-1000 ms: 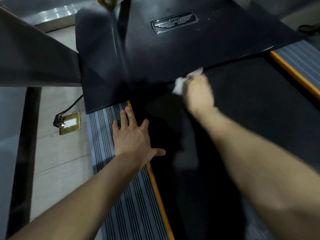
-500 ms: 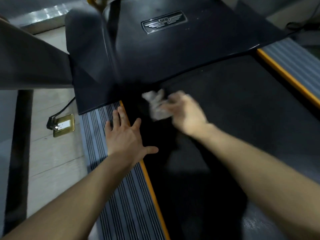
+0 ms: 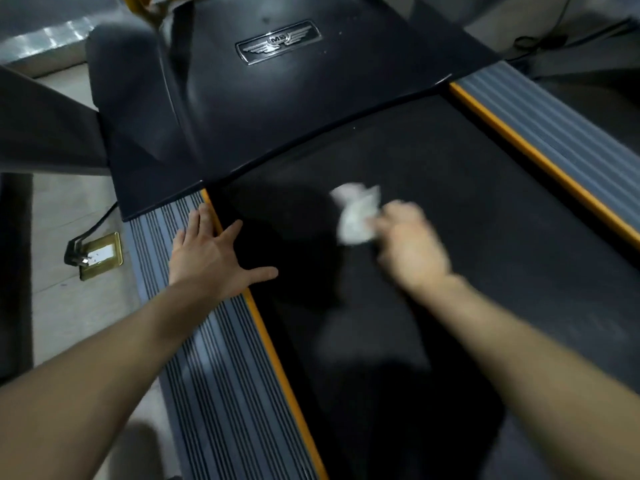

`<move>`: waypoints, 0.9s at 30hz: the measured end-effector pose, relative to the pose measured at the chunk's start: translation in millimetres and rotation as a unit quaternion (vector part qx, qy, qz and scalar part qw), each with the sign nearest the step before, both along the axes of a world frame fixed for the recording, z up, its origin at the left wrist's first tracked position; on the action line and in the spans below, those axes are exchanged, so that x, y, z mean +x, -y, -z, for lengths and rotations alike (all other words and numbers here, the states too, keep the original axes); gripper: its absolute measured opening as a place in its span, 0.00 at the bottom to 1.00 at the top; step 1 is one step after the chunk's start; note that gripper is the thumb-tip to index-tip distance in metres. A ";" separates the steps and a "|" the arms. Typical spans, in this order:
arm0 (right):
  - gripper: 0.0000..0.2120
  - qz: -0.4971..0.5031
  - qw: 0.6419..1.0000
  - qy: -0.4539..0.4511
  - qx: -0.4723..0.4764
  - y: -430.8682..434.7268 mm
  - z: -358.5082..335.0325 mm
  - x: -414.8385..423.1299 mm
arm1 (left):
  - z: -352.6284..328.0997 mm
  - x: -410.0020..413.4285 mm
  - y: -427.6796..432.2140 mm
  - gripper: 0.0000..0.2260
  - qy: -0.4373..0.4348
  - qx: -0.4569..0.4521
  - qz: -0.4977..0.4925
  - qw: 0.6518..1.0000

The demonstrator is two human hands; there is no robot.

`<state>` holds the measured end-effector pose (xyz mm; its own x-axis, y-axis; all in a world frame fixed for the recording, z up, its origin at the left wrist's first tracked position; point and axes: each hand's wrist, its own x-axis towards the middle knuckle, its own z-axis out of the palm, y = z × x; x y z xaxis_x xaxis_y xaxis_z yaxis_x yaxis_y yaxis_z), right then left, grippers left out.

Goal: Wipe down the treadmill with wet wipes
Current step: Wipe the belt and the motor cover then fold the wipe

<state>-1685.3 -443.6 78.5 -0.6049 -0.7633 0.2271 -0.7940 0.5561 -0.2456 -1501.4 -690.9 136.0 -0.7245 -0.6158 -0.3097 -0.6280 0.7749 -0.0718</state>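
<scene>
Edges framed the black textured running belt (image 3: 467, 209) on three sides: a thin orange strip (image 3: 277, 358) with a grey ribbed side rail (image 3: 214, 375) on my left, a second orange strip (image 3: 519, 147) with a second grey ribbed rail (image 3: 554, 133) on my right, and ahead the curved lip of the glossy black motor cover (image 3: 277, 109), its silver winged badge (image 3: 278, 41) farther up. Between those borders the belt ran open on both sides of my right hand.

My left hand (image 3: 211, 258) lay flat with fingers spread, palm on the left rail and across the orange strip, thumb reaching out over the belt. My right hand (image 3: 412, 247), blurred, gripped the crumpled white wet wipe (image 3: 356, 216). The wipe stuck out past my fingertips toward the cover, over the belt's middle, short of the cover's lip and well apart from my left hand. Whether it touched the belt I could not tell.

Left of the left rail, a brass floor socket (image 3: 102, 254) held a black plug (image 3: 74, 254) in the pale floor (image 3: 69, 306).
</scene>
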 end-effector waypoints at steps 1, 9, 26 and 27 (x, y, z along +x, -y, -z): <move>0.17 0.098 0.995 -0.014 0.029 -29.7 -6.1 -38.3 | -1.0 3.7 -2.1 0.59 -0.002 0.007 0.006 1.000; 0.15 0.009 0.992 0.100 -0.078 35.8 0.2 84.9 | -20.0 50.1 -60.1 0.74 0.026 0.101 -0.003 0.995; 0.16 -0.141 0.974 0.155 -0.080 -41.9 -6.2 196.4 | -30.9 34.2 -87.1 0.82 0.198 0.085 -0.006 0.976; 0.16 -0.110 0.981 0.140 -0.081 -63.6 -2.9 175.7 | -31.9 32.1 -89.7 0.81 0.206 0.090 -0.012 0.974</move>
<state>-1509.6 -380.0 81.4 -0.4856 -0.8498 0.2049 -0.7788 0.3141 -0.5430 -1469.3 -601.2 167.9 -0.5021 -0.5393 -0.6760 -0.5924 0.7840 -0.1854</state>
